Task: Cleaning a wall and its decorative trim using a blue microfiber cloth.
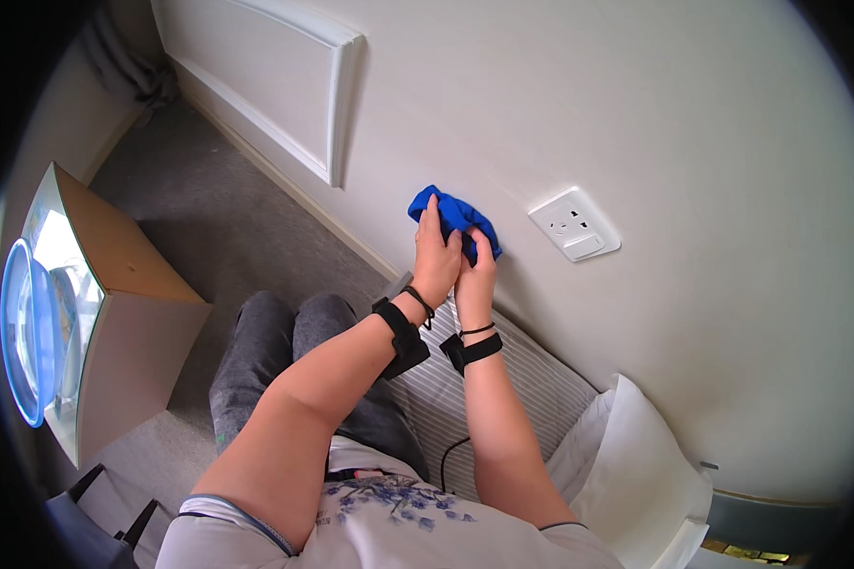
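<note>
A crumpled blue cloth (462, 213) is bunched between my two hands, close to the pale wall (683, 128). I cannot tell whether it touches the wall. My left hand (435, 259) lies over the near side of the cloth with its fingers stretched along it. Beside it, my right hand (477, 281) has its fingers bent around the cloth's right end. The two hands touch at the thumbs. Part of the cloth is hidden behind the fingers. Each wrist carries a black strap with a small device.
A white socket plate with a switch (575, 224) sits on the wall, right of the cloth. Under my arms is a striped bed surface (526, 363), with a white pillow (633, 448) against the wall. To the left stands a glass-topped cabinet (142, 348) bearing a blue basin (16, 334).
</note>
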Demonstrator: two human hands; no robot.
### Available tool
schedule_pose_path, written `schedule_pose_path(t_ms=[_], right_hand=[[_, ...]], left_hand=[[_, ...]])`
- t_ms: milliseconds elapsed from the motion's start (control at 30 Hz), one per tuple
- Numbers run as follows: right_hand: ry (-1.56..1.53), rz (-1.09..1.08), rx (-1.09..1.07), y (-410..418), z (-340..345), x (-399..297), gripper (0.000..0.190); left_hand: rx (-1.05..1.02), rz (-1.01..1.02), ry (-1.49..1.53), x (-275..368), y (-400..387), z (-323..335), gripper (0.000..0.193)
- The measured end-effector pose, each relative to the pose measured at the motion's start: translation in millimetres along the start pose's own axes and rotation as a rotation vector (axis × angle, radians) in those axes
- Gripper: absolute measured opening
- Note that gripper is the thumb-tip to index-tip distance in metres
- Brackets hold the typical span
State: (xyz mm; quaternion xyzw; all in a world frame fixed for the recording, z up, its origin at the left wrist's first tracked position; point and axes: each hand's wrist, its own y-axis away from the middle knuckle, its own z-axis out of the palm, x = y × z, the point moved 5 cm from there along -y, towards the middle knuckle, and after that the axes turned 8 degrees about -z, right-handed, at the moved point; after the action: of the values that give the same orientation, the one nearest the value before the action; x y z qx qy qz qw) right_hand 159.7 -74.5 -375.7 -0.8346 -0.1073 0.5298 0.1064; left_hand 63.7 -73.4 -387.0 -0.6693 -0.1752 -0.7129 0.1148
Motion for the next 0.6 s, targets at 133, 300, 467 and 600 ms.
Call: schedule_pose_path(t_ms=[133,300,467,600], right_hand=[[-0.338,-0.040,0.083,-17,-7,-47,0.037],[-0.364,-0.071,0.071,-27,-1,-66,0.046],[-0.328,0.006,0.005,-17,27,-21,0.038],[-0.332,0.085,-0.035,-9,45,25,0.037]], left_hand=[[0.066,0.219,-0.002,79,10,-6,0.060],[0.085,0.261,-0.046,103,-1,-11,0.064],[0.125,0.182,-0.036,32,-24,-16,0.066],[0.103,0.025,-0.115,-12,-38,-17,0.065]])
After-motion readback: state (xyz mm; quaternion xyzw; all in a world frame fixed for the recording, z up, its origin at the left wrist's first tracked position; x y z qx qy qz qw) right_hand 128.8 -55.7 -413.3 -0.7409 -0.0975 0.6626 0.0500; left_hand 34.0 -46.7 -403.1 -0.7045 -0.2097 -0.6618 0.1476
